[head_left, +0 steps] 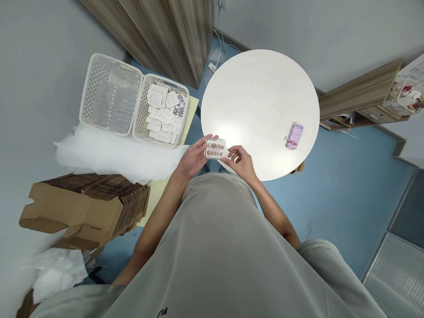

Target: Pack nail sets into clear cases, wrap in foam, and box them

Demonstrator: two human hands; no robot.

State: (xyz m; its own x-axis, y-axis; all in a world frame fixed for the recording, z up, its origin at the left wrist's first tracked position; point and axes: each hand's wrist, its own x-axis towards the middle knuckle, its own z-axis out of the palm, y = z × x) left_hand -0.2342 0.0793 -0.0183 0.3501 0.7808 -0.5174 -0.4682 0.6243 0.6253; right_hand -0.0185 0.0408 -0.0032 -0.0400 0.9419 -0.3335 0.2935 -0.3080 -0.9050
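In the head view, my left hand [194, 160] grips a small clear plastic case [215, 149] by its left side. Two rows of small, rounded, pinkish-brown pieces show inside it; what they are I cannot make out. My right hand [241, 161] is at the case's right side, its thumb tip by the lower right corner and its other fingers loosely bent and apart from the case. Both hands are over the near edge of a round white table [261, 88].
A purple, pixelated object [294, 135] lies on the table's right side. Left of me are a basket of white cards [165, 142], a basket of clear plastic cases [84, 106], white wrapping sheet [119, 152] and folded cardboard boxes [99, 207]. A wooden shelf [361, 95] stands at right.
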